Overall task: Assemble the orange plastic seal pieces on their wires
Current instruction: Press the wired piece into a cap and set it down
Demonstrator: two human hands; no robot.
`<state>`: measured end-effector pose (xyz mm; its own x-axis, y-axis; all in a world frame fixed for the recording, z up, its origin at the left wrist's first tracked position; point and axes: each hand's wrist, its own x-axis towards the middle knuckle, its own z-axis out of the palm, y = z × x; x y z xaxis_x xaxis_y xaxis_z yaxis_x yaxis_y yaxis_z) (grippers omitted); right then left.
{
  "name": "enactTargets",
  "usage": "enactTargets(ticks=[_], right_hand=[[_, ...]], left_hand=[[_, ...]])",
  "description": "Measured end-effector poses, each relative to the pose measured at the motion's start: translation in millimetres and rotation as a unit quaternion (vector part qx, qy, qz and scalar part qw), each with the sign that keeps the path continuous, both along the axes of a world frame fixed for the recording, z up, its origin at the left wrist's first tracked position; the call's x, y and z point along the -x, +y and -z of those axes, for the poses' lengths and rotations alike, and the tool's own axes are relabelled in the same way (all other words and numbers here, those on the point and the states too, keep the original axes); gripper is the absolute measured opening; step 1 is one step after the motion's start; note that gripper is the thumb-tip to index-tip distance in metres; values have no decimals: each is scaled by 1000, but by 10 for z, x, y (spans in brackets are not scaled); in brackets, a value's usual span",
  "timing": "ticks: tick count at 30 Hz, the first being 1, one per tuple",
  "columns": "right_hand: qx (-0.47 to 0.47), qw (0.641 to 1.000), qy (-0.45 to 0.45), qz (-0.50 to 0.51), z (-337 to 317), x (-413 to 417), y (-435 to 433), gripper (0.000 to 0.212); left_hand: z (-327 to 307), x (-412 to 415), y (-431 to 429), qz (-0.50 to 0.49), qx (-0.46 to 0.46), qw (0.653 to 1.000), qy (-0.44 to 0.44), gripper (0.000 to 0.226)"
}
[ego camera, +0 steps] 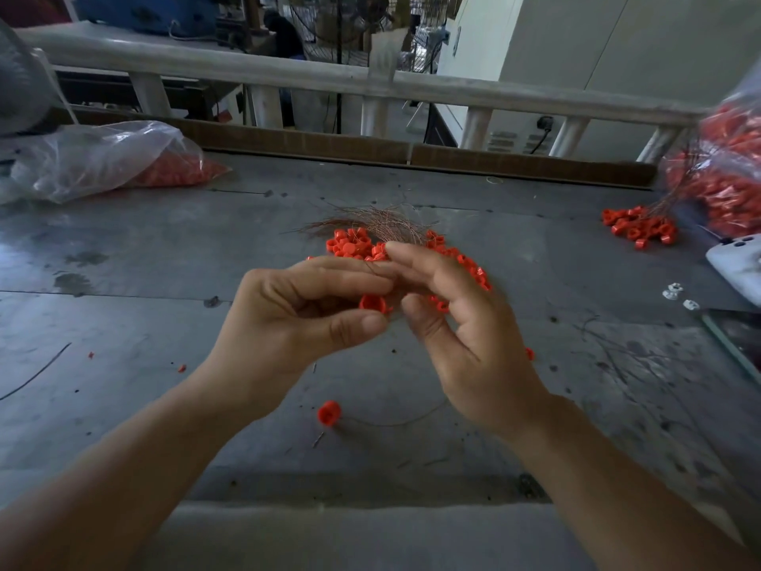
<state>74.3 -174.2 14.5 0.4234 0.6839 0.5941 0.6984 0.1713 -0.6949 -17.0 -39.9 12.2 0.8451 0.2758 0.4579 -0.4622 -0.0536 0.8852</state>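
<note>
Your left hand (304, 319) pinches an orange seal piece (372, 303) over the table's middle. Your right hand (465, 331) curls just beside it, and you cannot tell whether it holds a wire. Behind them lie the seal pile (354, 245) and wire bundle (379, 222). A wired seal (328, 413) lies toward the near edge of the scuffed grey table (123, 282), and a plastic bag (103, 158) sits at the far left corner.

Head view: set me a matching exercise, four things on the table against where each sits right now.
1 clear bag
2 single seal on its wire
3 bare wire bundle
4 orange piece

A in the left hand
B far left of the table
C alone, nearest the person
D behind the central orange pile

Pairs: 1-B, 2-C, 3-D, 4-A.
</note>
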Motion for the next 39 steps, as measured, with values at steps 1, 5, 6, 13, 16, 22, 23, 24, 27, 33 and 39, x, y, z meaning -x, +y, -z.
enactTargets(ticks=[1,5,6,13,16,22,23,24,27,33,39], right_hand=[[6,1000,-15,8,8,-2,8,35],[-5,996,-72,55,15,-10,16,32],[-10,994,-85,62,10,-13,16,31],[-5,989,-118,87,-10,-80,-7,27],[-5,988,-122,94,-15,-101,-18,20],[5,986,-122,112,-67,-80,-48,6],[2,986,-113,120,-87,-93,-68,6],[-3,987,-102,126,-108,-109,-89,6],[-10,989,-80,123,-156,-132,-125,8],[20,993,-72,96,-126,-85,-93,6],[36,990,-93,103,-122,-81,-91,5]], left_hand=[[2,2,-2,8,2,1000,-4,23],[15,12,-3,16,-5,1000,3,24],[17,11,-5,16,-5,1000,6,24],[14,-4,26,-19,17,1000,15,31],[-1,-6,62,-21,39,999,19,32],[42,-14,35,4,29,998,56,36],[45,-16,34,6,34,997,64,38],[46,-17,36,7,38,997,70,38],[50,-16,48,21,58,995,73,33],[58,-21,49,40,82,992,85,42],[46,-15,42,49,87,992,81,38]])
